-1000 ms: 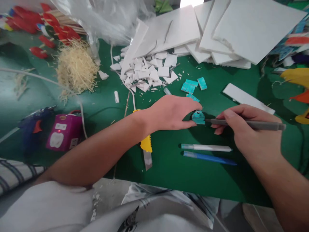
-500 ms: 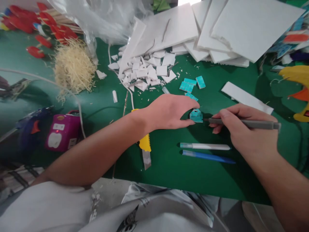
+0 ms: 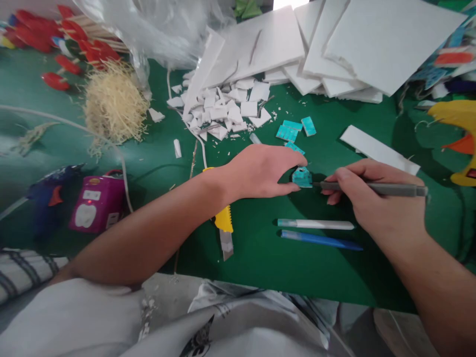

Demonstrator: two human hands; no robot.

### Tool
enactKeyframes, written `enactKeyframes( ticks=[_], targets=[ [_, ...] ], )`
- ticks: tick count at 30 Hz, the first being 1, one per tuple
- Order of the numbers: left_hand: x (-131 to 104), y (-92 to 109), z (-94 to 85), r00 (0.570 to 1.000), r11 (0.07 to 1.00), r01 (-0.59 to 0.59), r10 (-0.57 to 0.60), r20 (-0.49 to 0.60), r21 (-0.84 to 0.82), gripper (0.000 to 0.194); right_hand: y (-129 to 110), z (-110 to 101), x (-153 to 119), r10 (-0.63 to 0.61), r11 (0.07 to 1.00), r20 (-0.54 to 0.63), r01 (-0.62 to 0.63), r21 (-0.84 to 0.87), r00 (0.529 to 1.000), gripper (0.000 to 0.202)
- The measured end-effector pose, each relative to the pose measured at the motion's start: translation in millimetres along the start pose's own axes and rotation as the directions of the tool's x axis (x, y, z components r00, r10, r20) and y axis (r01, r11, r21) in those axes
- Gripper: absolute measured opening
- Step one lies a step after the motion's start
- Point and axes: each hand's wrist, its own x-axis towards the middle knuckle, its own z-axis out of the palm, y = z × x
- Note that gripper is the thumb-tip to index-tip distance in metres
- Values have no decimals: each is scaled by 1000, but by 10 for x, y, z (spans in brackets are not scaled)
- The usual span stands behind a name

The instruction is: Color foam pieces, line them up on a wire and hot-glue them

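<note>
A small teal piece [image 3: 301,177] with dark marks is held between the thumb and fingers of my left hand [image 3: 266,171]. My right hand [image 3: 375,196] grips a grey pen [image 3: 394,189], its tip at the piece's right edge. Several other teal pieces [image 3: 288,131] lie just beyond my left hand. Nearer to me rest a white pen [image 3: 316,224] and a blue pen [image 3: 322,240], side by side. Under my left forearm is a yellow cutter [image 3: 223,220] with its blade out, partly hidden.
White foam scraps [image 3: 230,109] and stacked foam sheets [image 3: 386,44] lie at the back. A foam strip [image 3: 379,148] sits beyond my right hand. On the left are pale shreds [image 3: 115,101], a magenta power box [image 3: 97,203] and a blue glue gun [image 3: 48,198].
At the far left, a dark shape like a hand has gone from beside the dried sprig, and striped cloth shows more at the lower left. My hands have hardly moved.
</note>
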Motion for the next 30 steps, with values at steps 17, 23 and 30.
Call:
enactKeyframes(
  ticks=[17, 23, 30],
  targets=[
    [5, 0, -7, 1000, 999, -1, 0, -25, -52, 35, 15, 34, -6, -26, 998, 22, 25, 57, 999, 17],
    [4, -7, 17, 999, 998, -12, 10, -41, -61, 36, 23, 53, 5, -53, 998, 38, 52, 23, 998, 18],
    [13, -1, 9, 999, 998, 1, -3, -32, -66, 34, 27, 37, -4, -87, 996, 33, 87, -12, 996, 19]
  ],
)
